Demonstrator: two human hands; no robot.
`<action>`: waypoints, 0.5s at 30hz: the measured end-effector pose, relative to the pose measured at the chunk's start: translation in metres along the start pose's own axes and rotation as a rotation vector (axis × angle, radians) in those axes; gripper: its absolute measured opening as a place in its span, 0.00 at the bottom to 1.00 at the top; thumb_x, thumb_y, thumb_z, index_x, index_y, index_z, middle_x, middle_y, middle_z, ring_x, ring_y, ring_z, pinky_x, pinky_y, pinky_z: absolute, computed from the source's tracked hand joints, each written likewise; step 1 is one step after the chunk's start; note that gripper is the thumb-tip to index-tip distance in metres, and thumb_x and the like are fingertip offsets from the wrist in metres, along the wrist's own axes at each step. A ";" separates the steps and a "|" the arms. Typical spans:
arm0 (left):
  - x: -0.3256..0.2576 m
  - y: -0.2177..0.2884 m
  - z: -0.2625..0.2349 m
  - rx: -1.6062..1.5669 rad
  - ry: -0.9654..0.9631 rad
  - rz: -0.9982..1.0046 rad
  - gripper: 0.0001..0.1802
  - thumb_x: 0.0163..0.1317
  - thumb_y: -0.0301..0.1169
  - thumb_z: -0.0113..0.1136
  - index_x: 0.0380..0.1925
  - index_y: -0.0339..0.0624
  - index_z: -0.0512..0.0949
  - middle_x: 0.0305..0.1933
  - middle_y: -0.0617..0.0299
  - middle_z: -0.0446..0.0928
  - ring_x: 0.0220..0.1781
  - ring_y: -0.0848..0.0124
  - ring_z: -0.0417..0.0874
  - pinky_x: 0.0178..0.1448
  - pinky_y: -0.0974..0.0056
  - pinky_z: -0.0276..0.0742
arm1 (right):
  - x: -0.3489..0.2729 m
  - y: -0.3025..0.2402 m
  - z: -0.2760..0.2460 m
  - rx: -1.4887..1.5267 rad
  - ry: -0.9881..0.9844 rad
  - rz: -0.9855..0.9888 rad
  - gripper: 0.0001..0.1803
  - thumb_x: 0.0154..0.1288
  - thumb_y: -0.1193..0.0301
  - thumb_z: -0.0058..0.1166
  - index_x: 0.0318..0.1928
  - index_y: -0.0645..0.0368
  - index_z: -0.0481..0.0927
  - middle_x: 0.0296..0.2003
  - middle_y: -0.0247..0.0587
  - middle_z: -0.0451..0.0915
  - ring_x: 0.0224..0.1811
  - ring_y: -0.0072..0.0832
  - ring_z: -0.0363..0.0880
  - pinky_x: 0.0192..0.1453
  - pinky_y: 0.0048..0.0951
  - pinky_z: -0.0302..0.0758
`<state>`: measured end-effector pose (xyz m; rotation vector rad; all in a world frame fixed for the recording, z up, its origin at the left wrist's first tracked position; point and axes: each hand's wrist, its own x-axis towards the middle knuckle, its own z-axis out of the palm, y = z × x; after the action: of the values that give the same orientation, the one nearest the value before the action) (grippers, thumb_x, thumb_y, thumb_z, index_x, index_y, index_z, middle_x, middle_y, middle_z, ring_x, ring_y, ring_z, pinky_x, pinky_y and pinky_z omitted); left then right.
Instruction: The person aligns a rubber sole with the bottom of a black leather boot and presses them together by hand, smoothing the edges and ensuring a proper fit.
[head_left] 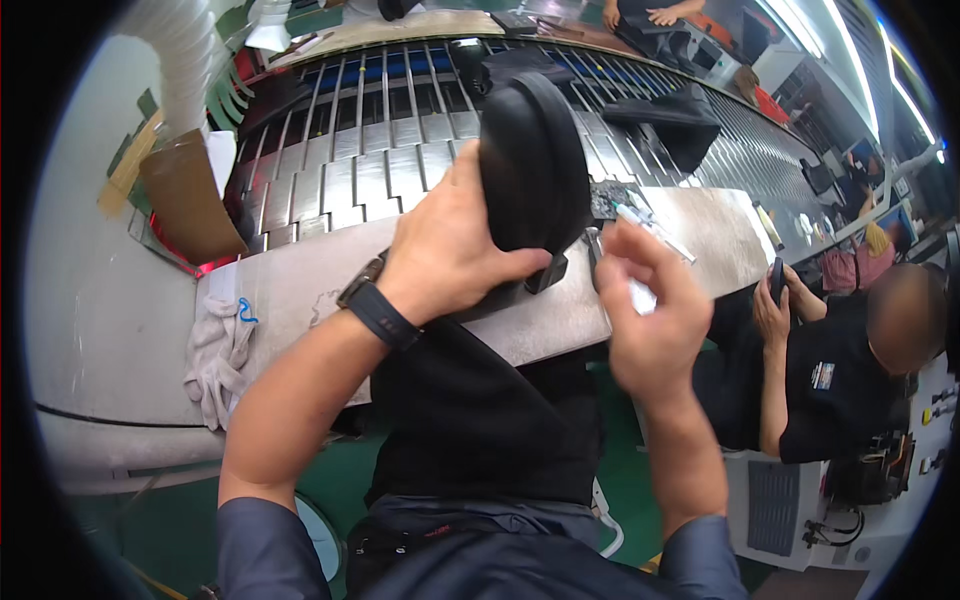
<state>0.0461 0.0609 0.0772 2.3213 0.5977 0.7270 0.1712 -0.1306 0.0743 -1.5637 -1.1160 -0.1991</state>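
Note:
A black boot (535, 165) is raised in front of me, upright over the near edge of the bench. My left hand (450, 235) is closed on it, fingers behind its left side and thumb across its lower end. My right hand (655, 305) is just to the right, apart from the boot, with fingers curled in. Something whitish (641, 296) shows among those fingers; I cannot make out what it is. Beyond the right hand, a slim white tool with a teal end (655, 232) lies by a dark, speckled patch (610, 198).
A metal slat conveyor (350, 165) runs behind the bench (535, 325), carrying another black boot (675, 125). Pale work gloves (218, 355) hang at the bench's left end, near a brown board (190, 195). At right, a co-worker (815, 370) sits close, holding a dark item (777, 280).

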 end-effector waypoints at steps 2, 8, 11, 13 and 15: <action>0.004 -0.011 0.001 -0.038 0.006 0.030 0.64 0.48 0.46 0.88 0.77 0.30 0.58 0.61 0.39 0.83 0.61 0.41 0.87 0.65 0.46 0.84 | 0.043 -0.010 0.005 -0.033 -0.080 -0.093 0.25 0.68 0.72 0.73 0.62 0.70 0.84 0.50 0.55 0.91 0.53 0.39 0.93 0.55 0.41 0.88; 0.006 -0.013 0.001 -0.009 -0.045 -0.051 0.65 0.48 0.46 0.87 0.78 0.29 0.57 0.63 0.37 0.82 0.62 0.41 0.87 0.64 0.45 0.85 | 0.111 -0.021 0.036 -0.077 -0.338 -0.202 0.27 0.71 0.75 0.71 0.68 0.70 0.82 0.50 0.52 0.92 0.53 0.33 0.92 0.60 0.33 0.87; 0.006 -0.016 0.001 0.008 -0.018 -0.022 0.66 0.48 0.46 0.87 0.78 0.29 0.56 0.61 0.38 0.82 0.60 0.41 0.87 0.63 0.45 0.85 | 0.121 -0.023 0.043 0.009 -0.459 -0.054 0.22 0.74 0.77 0.68 0.64 0.73 0.83 0.48 0.50 0.93 0.49 0.24 0.90 0.56 0.27 0.88; 0.007 -0.018 0.001 0.009 -0.019 -0.015 0.66 0.48 0.46 0.87 0.78 0.29 0.56 0.61 0.38 0.83 0.60 0.41 0.87 0.63 0.45 0.85 | 0.130 -0.014 0.038 0.103 -0.508 -0.016 0.22 0.75 0.77 0.67 0.65 0.74 0.83 0.49 0.50 0.92 0.49 0.24 0.90 0.56 0.27 0.88; 0.008 -0.020 0.002 0.009 -0.021 -0.005 0.66 0.48 0.46 0.87 0.78 0.29 0.56 0.60 0.38 0.83 0.60 0.41 0.88 0.63 0.45 0.85 | 0.136 -0.010 0.040 0.196 -0.555 0.023 0.22 0.76 0.77 0.67 0.65 0.75 0.83 0.49 0.50 0.92 0.49 0.24 0.90 0.55 0.27 0.88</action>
<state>0.0491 0.0786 0.0648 2.3322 0.5989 0.6981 0.2198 -0.0255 0.1564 -1.4909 -1.4906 0.3739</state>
